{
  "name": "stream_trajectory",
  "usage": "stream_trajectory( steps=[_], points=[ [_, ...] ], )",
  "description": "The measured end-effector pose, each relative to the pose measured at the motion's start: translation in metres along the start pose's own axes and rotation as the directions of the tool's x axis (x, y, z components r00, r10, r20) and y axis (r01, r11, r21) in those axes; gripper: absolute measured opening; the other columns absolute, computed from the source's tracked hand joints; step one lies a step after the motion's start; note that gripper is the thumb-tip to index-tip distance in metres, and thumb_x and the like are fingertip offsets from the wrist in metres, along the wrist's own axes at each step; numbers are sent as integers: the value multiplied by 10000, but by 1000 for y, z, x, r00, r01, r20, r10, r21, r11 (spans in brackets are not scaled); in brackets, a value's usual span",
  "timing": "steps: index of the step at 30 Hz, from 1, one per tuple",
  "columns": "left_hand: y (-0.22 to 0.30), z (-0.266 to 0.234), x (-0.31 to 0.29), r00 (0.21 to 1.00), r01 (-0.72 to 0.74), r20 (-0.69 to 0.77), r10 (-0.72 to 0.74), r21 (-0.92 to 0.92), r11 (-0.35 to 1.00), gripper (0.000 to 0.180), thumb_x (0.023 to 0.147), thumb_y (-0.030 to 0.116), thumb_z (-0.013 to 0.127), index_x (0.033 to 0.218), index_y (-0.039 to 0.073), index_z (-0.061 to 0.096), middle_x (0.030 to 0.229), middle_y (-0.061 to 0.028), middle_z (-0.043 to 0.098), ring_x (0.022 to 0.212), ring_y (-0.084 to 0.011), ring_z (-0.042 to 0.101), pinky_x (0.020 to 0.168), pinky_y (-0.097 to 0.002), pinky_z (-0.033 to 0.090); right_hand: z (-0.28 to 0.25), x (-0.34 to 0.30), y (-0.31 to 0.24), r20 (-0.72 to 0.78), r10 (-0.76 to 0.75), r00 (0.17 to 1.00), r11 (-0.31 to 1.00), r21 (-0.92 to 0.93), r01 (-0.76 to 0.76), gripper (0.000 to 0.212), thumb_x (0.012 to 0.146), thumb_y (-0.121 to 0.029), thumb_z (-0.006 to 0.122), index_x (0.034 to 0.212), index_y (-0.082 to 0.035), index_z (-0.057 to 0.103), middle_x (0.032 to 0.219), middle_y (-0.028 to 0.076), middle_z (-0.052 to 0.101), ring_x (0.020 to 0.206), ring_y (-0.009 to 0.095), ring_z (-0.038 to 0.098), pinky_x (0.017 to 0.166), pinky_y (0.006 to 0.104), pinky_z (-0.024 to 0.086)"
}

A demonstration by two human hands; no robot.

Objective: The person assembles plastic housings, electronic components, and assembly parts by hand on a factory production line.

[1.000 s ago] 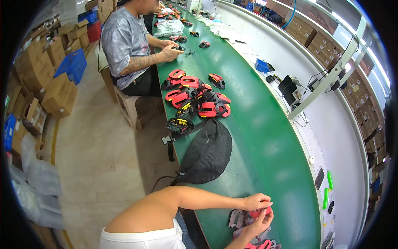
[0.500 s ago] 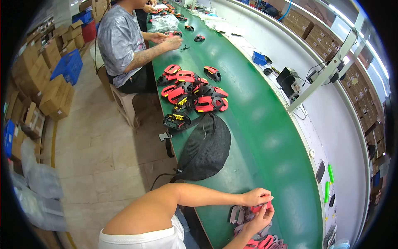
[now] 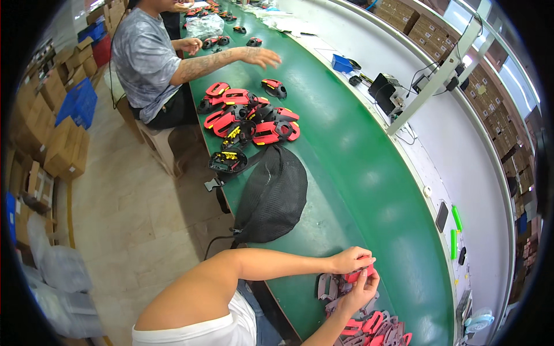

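Observation:
Near the front of the green table, my left hand (image 3: 351,260) and my right hand (image 3: 362,290) are closed on one small red plastic part (image 3: 353,276). The left fingers grip it from above, while the right thumb and fingers pinch it from below. My fingers cover much of the part, so its full shape is hidden. Beneath and beside my hands lies a heap of loose plastic pieces, with grey frame-like pieces (image 3: 327,286) on the left and red pieces (image 3: 375,320) toward the lower edge.
A black mesh bag (image 3: 272,199) lies left of the green table's (image 3: 369,190) middle. Beyond it is a pile of red-and-black shells (image 3: 251,118). A seated co-worker's hand (image 3: 259,56) reaches over the table. A phone (image 3: 442,215) and green sticks (image 3: 454,244) lie on the right ledge.
The view has shifted slightly, with the far scene now farther left. The co-worker's arm has stretched out to the right above the shells. My hands still hold the red part over the heap.

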State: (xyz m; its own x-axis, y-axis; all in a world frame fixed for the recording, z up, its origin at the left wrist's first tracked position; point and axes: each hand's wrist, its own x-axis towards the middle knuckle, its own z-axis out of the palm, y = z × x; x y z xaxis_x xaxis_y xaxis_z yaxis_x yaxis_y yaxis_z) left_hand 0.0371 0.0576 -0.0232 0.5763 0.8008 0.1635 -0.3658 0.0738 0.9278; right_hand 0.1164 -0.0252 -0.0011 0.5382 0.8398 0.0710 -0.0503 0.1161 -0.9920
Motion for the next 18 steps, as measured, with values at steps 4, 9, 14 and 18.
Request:
stream_trajectory(
  steps=[4, 9, 14, 18],
  points=[
    [3, -2, -2, 1000, -20, -16, 20, -4, 1000, 315, 936, 248, 486, 679, 65, 481, 567, 55, 420, 532, -24, 352, 474, -222, 316, 2, 1, 2, 19, -10, 1000, 999, 40, 9, 185, 877, -81, 571, 1016, 20, 504, 941, 64, 559, 826, 105, 528, 716, 231, 444],
    [1, -2, 0, 1000, -17, -19, 17, -13, 1000, 327, 936, 257, 487, 671, 66, 467, 562, 55, 418, 531, -23, 351, 472, -225, 309, 4, 1, 2, 17, -19, 1000, 999, 51, 18, 175, 877, -72, 565, 1013, 22, 505, 946, 64, 561, 812, 103, 530, 720, 228, 440],
    [3, -1, -3, 1000, 2, -11, -2, 2, 1000, 331, 936, 262, 488, 671, 63, 469, 571, 56, 423, 536, -24, 358, 475, -224, 317, 2, -2, 0, 16, -4, 1000, 1000, 25, 4, 191, 878, -92, 575, 1013, 23, 504, 943, 69, 563, 816, 105, 530, 720, 229, 441],
    [-2, 0, -2, 1000, -1, 2, 1, -5, 1000, 329, 938, 261, 487, 675, 64, 473, 577, 58, 428, 541, -21, 364, 473, -223, 322, 0, 0, 4, 13, -19, 1000, 1000, 1, 19, 208, 876, -111, 584, 1011, 25, 503, 942, 70, 563, 826, 106, 530, 724, 231, 441]
  ],
)
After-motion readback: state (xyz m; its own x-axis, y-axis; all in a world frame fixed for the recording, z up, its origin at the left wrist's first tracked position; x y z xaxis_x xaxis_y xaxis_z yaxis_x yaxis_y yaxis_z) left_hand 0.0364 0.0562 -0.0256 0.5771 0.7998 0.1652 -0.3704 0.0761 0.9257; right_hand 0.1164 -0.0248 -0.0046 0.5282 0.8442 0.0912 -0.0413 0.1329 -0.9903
